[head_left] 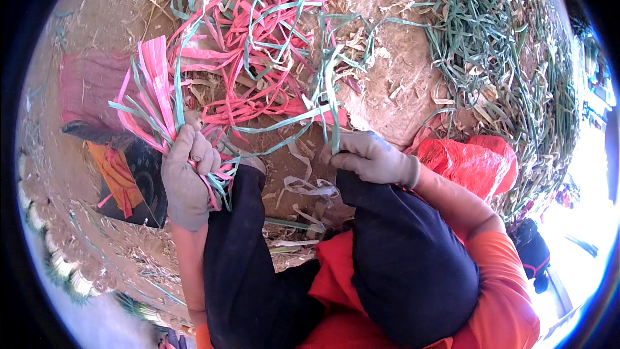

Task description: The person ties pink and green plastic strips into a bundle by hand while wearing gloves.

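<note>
1. In the left hand [186, 178], which is gloved, a bunch of pink and green plastic strips [158, 84] is grasped firmly; its ends stick out above and below the fist, over the left knee.
2. By the right hand [374, 158], also gloved, a pale green strip [334, 103] seems to be pinched between thumb and fingers, near the right knee.
3. As it can be judged, the sorting of strips is only partly done: one handful is gathered, while a large tangled heap of strips [265, 32] is left loose on the ground ahead.
4. At the right, dark green leaves [465, 32] are piled; a red woven sack [478, 161] is seen beside the right forearm.
5. No brand, label or writing can be read on any thing.
</note>
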Demonstrator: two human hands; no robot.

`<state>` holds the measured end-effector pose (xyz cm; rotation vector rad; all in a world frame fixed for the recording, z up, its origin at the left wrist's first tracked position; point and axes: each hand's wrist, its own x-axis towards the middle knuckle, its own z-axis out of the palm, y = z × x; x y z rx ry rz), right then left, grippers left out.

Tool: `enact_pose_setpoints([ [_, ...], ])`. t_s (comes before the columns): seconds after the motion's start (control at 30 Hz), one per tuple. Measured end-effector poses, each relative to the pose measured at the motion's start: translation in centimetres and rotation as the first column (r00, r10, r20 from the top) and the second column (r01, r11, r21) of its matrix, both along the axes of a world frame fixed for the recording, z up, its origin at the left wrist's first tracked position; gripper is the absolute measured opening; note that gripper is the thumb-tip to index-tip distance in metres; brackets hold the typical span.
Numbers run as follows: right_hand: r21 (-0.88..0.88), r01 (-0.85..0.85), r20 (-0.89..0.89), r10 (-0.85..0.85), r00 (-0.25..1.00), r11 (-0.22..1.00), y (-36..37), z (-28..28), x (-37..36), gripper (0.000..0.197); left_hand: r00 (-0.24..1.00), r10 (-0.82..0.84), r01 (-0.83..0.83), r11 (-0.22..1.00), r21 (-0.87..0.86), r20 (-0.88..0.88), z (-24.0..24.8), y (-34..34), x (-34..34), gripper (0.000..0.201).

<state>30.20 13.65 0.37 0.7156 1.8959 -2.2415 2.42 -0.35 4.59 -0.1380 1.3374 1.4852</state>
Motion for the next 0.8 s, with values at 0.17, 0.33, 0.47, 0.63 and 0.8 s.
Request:
enact_pose_setpoints([
  [0.17,-0.206,0.400,-0.045,-0.417,0.908,0.893,6.7,6.4,0.8,0.006,1.000,-0.022,0.022,0.999,-0.026,-0.014,0.4,0.0,0.1,0.019],
  [0.33,-0.742,0.221,-0.474,-0.728,0.496,0.633,10.6,9.7,1.5,0.022,1.000,-0.014,0.013,0.999,-0.039,-0.020,0.3,0.0,0.0,0.020],
  [0.47,-0.684,0.293,-0.482,-0.716,0.505,0.668,10.4,9.5,1.2,0.017,1.000,-0.004,0.004,1.000,-0.030,-0.017,0.5,0.2,0.1,0.020],
  [0.63,-0.532,0.557,-0.358,-0.765,0.535,0.638,9.7,8.6,1.0,0.007,1.000,0.005,-0.004,1.000,-0.018,0.016,0.3,0.0,0.0,0.020],
  [0.8,-0.455,0.538,-0.340,-0.697,0.631,0.709,7.1,4.1,-2.5,0.020,0.996,-0.043,0.045,0.999,-0.017,0.082,0.1,0.6,0.7,0.026],
])
